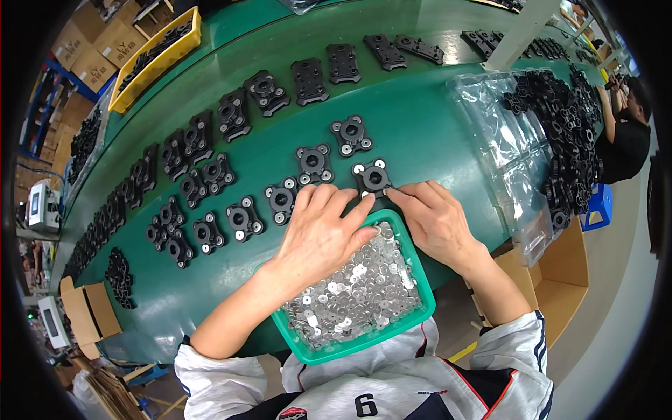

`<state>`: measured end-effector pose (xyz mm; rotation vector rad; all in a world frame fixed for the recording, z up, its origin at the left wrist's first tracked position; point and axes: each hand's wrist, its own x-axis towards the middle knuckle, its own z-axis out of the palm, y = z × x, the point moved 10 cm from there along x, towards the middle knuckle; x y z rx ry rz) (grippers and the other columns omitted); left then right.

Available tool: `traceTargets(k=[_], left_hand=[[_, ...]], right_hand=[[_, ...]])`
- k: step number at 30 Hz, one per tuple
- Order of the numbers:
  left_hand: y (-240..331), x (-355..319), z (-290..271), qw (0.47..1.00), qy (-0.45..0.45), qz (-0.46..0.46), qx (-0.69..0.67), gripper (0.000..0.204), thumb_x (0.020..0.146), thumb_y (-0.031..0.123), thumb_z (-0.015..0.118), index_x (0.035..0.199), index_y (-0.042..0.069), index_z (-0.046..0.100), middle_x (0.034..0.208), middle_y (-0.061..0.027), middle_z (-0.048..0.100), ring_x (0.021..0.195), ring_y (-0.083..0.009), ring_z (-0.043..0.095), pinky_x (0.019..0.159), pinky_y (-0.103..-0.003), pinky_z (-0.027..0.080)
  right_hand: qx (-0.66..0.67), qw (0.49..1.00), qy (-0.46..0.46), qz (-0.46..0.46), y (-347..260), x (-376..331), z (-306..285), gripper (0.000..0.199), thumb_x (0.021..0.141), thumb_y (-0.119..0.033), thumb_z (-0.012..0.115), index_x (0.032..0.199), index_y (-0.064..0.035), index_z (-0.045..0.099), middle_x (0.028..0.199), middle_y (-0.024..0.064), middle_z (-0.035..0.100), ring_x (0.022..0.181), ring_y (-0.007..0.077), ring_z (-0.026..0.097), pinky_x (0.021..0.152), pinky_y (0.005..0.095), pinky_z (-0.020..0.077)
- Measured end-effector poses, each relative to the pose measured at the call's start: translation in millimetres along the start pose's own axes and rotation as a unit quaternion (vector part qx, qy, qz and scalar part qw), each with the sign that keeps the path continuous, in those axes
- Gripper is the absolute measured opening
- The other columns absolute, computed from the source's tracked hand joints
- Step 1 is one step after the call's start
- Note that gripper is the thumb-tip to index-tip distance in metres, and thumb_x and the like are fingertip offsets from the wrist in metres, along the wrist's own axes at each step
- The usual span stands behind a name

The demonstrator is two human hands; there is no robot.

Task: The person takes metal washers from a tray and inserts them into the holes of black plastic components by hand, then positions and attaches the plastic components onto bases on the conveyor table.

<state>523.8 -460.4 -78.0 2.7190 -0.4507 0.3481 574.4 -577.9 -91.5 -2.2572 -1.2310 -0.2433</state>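
Observation:
Straight ahead, a black plastic mount (372,177) with a round central hole and silver washers at its corners lies on the green table. My left hand (318,231) has its index fingertip at the mount's near left corner, with the thumb apart over the tray rim; its other fingers are bent, their tips partly hidden. My right hand (437,224) is closed at the near right corner, its index fingertip gripping the edge. Under my wrists stands a green plastic tray (428,308) heaped with silver washers (357,294).
More black mounts (243,218) stand in curved rows on the table (420,105). A pile of black parts (560,140) on clear plastic lies right, above an open cardboard box (560,287). A yellow bin (196,28) sits far left. Another person (626,133) works far right.

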Motion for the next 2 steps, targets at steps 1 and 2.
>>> traceTargets(k=[1,2], left_hand=[[0.8,-2.2,-2.6,1.000,0.003,-0.003,0.007,0.042,0.086,0.029,0.074,0.120,0.006,0.067,0.111,-0.0092,0.062,0.100,-0.0254,0.055,0.096,-0.041,0.040],[1.5,-4.9,-4.4,1.000,0.006,-0.006,0.014,0.042,0.086,0.028,0.074,0.121,0.008,0.067,0.113,-0.0093,0.062,0.101,-0.0257,0.055,0.097,-0.042,0.040]], right_hand=[[0.021,1.000,0.003,0.005,2.9,-1.6,-1.8,0.034,0.081,-0.010,0.070,0.115,-0.0076,0.068,0.105,0.0056,0.061,0.087,0.0218,0.060,0.075,0.0324,0.0501],[0.042,0.999,0.005,0.010,5.1,-2.7,-3.2,0.034,0.081,-0.011,0.070,0.115,-0.0081,0.068,0.106,0.0059,0.061,0.089,0.0218,0.060,0.076,0.0324,0.0503]])
